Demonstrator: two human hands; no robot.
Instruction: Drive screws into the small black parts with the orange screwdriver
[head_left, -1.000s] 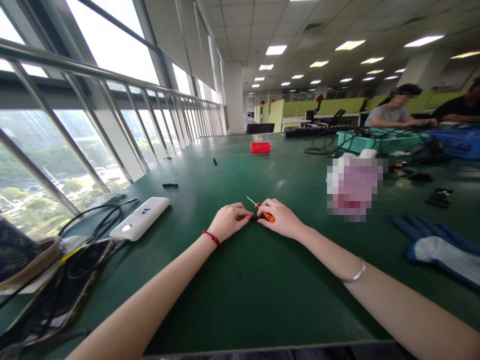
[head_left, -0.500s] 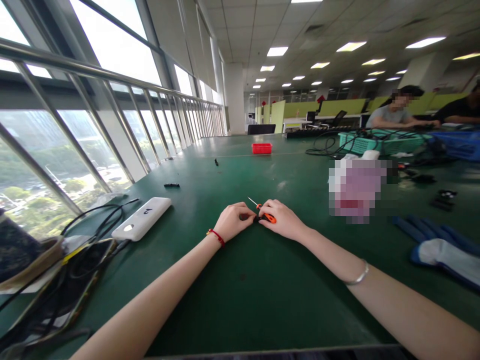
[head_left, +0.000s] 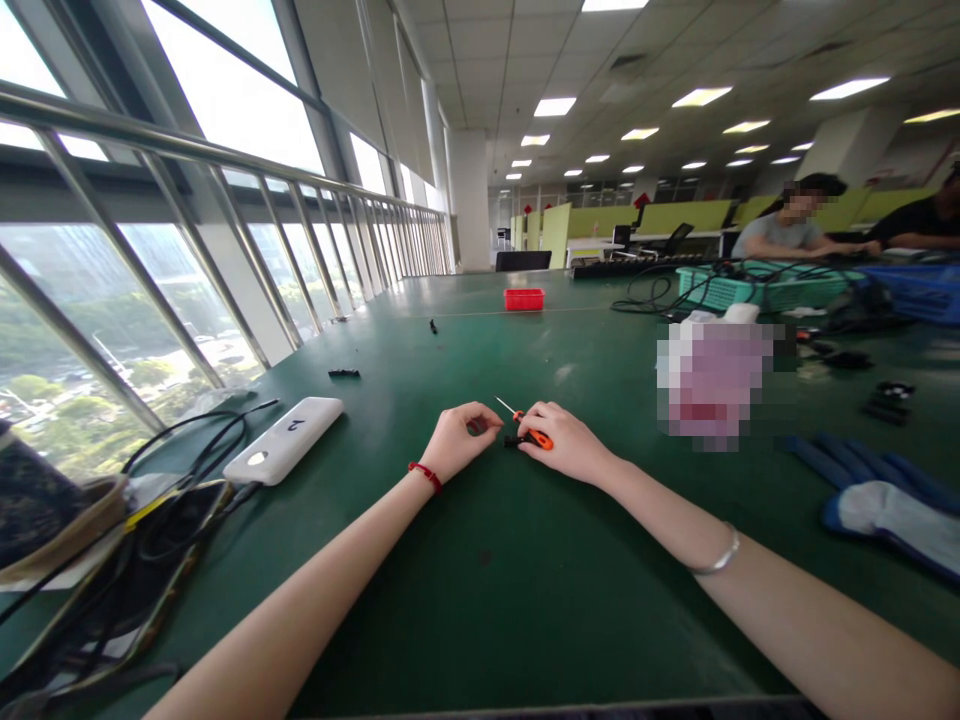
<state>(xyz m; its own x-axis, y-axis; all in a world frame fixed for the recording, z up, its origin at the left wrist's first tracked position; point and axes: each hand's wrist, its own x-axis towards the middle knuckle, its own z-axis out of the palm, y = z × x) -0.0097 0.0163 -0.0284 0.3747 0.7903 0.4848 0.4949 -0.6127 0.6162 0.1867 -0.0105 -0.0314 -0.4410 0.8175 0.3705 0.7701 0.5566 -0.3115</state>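
Observation:
An orange and black screwdriver (head_left: pixel 538 439) lies within my right hand (head_left: pixel 559 440), its thin metal shaft pointing up and left past the fingers. Against the fingertips of that same hand is a small black part (head_left: pixel 512 441). My left hand (head_left: pixel 463 440) is just to the left, thumb and fingertips pinched together; anything between them is too small to make out. A narrow gap separates the two hands above the green table (head_left: pixel 480 580).
Beyond the hands stands a red box (head_left: pixel 523 299). Small black pieces (head_left: pixel 344 373) and a white power bank (head_left: pixel 285 440) with cables lie left. Rightward are a blue-white glove (head_left: pixel 892 505), a green basket (head_left: pixel 761 288) and a seated person (head_left: pixel 784 230).
My left hand has drawn a little leftward, off the small black part, which now shows at my right fingertips. My right hand has barely moved.

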